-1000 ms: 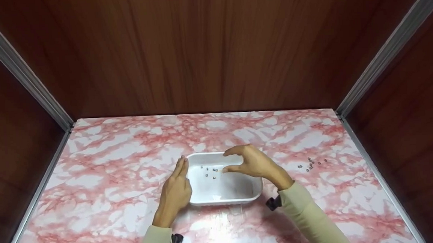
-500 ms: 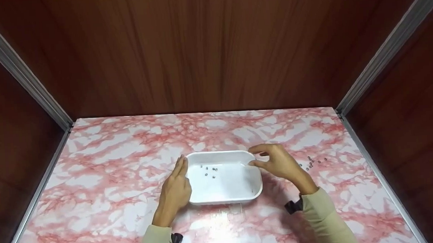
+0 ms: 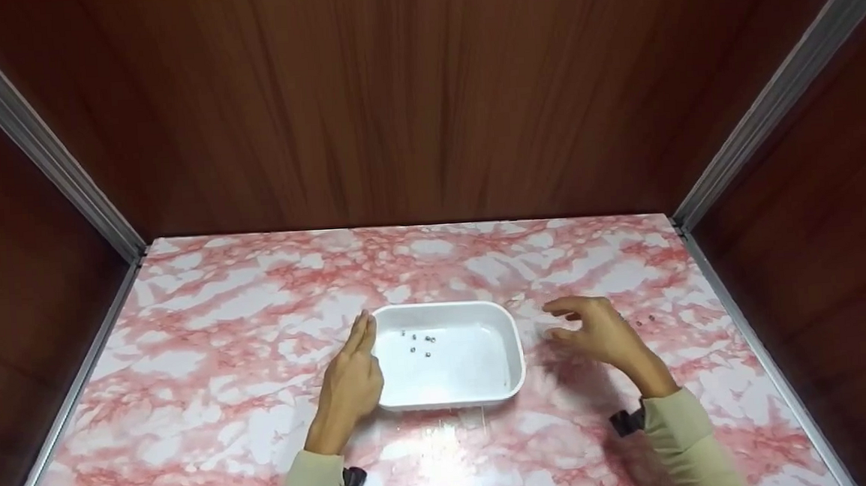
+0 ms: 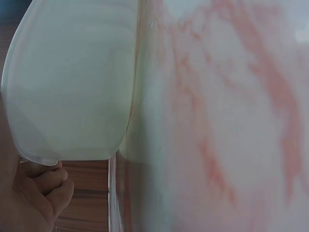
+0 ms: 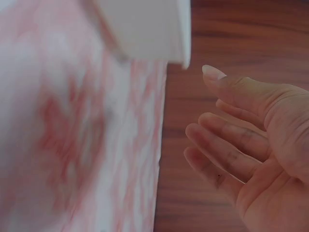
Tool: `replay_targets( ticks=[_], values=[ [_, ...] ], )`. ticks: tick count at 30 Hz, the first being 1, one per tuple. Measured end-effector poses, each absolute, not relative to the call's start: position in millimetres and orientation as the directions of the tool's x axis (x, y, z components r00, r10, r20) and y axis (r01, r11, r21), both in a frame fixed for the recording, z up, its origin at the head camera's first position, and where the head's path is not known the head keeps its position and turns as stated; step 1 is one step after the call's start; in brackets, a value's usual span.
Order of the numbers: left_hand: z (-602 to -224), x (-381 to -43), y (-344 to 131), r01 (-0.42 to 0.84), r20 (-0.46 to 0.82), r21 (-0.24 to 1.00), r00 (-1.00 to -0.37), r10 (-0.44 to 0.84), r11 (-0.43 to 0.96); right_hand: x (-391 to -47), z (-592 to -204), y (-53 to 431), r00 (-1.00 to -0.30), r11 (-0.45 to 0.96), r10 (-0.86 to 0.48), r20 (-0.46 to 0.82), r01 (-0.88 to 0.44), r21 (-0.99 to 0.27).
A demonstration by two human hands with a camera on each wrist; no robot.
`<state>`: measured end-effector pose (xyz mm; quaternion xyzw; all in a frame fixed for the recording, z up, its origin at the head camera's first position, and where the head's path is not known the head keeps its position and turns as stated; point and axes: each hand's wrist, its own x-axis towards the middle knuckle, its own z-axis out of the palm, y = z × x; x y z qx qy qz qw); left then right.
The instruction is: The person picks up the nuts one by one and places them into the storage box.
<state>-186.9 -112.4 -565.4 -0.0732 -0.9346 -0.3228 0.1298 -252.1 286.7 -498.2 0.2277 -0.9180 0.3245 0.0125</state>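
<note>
A white rectangular tub (image 3: 478, 360) stands on the table, with several tiny dark metallic pieces (image 3: 428, 354) lying in its left part; their exact kind is too small to tell. Along the tub's left end rests my left hand (image 3: 351, 376), its fingers stretched against the outer wall. In the left wrist view, the ends of my left fingers (image 4: 58, 186) show just past the tub's corner. My right hand (image 3: 596, 334) is above the table, right of the tub and apart from it. Its palm (image 5: 275, 193) shows nothing held, with thumb and fingers spread apart.
More tiny metallic pieces (image 3: 652, 318) lie on the right of the red-and-white marbled table (image 3: 222, 361), partly hidden behind my right hand. Brown wood-grain panels (image 3: 410, 109) with grey metal corner posts (image 3: 59, 146) enclose the table at the back and sides.
My right hand has moved right, from over the inside of the tub to the table beside it, toward the loose pieces. The left hand and the tub have stayed put.
</note>
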Motion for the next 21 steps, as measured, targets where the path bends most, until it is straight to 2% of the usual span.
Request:
replay_targets(
  ticks=[5, 21],
  values=[
    [-566, -187, -112, 0.223, 0.291, 0.589, -0.955, 0.054, 0.777, -250, -508, 310, -0.916, 0.732, -0.369, 0.16, -0.392, -0.557],
    [-567, -186, -113, 0.241, 0.324, 0.576, -0.945, 0.053, 0.781, -247, -534, 354, -0.911, 0.806, -0.349, 0.217, -0.411, -0.427]
  ],
)
